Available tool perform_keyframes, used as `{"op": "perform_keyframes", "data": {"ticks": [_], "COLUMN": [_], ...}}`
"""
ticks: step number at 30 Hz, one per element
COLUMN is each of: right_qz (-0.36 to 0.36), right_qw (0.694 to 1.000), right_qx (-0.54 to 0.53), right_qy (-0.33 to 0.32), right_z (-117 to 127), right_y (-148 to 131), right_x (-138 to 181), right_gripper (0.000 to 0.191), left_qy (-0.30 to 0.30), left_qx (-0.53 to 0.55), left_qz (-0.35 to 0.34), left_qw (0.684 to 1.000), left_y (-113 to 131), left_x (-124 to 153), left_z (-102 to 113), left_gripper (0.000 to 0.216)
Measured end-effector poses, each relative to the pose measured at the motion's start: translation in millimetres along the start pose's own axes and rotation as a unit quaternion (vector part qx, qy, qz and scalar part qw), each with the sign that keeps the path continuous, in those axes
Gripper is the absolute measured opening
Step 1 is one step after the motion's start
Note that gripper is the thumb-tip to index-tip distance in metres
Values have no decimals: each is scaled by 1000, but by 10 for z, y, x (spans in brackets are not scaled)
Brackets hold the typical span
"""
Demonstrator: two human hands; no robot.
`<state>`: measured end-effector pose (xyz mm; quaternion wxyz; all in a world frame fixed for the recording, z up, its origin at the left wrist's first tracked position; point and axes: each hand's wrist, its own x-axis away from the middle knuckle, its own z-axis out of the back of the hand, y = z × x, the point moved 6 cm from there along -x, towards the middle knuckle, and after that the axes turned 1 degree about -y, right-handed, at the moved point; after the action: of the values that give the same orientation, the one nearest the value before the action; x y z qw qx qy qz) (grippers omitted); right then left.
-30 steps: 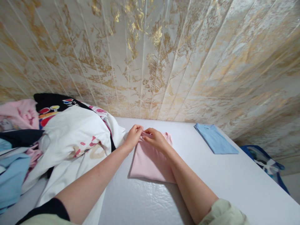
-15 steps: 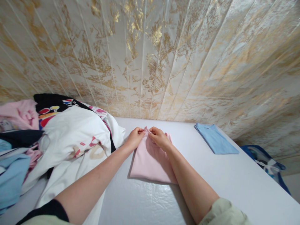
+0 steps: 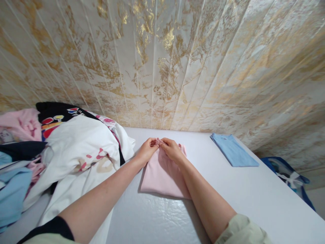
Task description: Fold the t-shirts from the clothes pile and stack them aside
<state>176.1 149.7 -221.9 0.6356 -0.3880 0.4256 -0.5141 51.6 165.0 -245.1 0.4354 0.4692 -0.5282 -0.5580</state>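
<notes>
A folded pink garment (image 3: 162, 178), perhaps a shirt, lies flat on the white table in front of me. My left hand (image 3: 149, 149) pinches its far edge near the far left corner. Close beside it, my right hand (image 3: 171, 149) pinches the same edge, and the fingers of both hands nearly meet. A small peak of pink cloth stands up between the fingertips. My right forearm covers part of the garment's right side.
To the left is a heap of loose clothes, with a white printed shirt (image 3: 83, 142) on top. A folded light blue garment (image 3: 233, 150) lies at the back right. Beyond the table's right edge is a blue bag (image 3: 273, 164). A gold-patterned wall (image 3: 157, 67) rises behind the table (image 3: 144, 217).
Both hands have drawn slightly closer together at the garment's far edge, the left fingers shifting a little right. The rest of the garment lies as before.
</notes>
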Motion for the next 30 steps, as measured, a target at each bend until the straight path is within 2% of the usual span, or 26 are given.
{"op": "perform_keyframes", "data": {"ticks": [6, 10, 13, 17, 21, 24, 28, 30], "right_qz": [12, 13, 21, 24, 29, 27, 10, 3], "right_qw": [1000, 1000, 1000, 999, 999, 1000, 1000, 1000], "right_qx": [7, -16, 8, 44, 32, 8, 3, 9], "right_qy": [13, 0, -8, -11, 12, 9, 13, 20], "right_z": [-17, -33, -35, -40, -29, -39, -34, -22], "right_y": [-41, -25, -23, 7, 46, 59, 39, 19], "right_x": [-9, -16, -14, -12, -23, -31, -20, -10], "right_gripper": [33, 34, 30, 23, 25, 26, 21, 19], "left_qy": [25, 37, 42, 39, 38, 53, 98, 100], "left_qx": [18, 31, 54, 76, 66, 25, -88, -129], "left_qz": [1, 21, 30, 20, 4, 5, 25, 38], "left_qw": [1000, 999, 997, 996, 997, 998, 991, 986], "left_y": [-21, -60, -77, -62, -40, -53, -57, -43], "left_x": [-7, -5, -12, -31, -40, -41, -31, -18], "left_z": [22, 26, 25, 23, 36, 73, 165, 181], "left_gripper": [22, 23, 26, 30, 27, 24, 14, 16]}}
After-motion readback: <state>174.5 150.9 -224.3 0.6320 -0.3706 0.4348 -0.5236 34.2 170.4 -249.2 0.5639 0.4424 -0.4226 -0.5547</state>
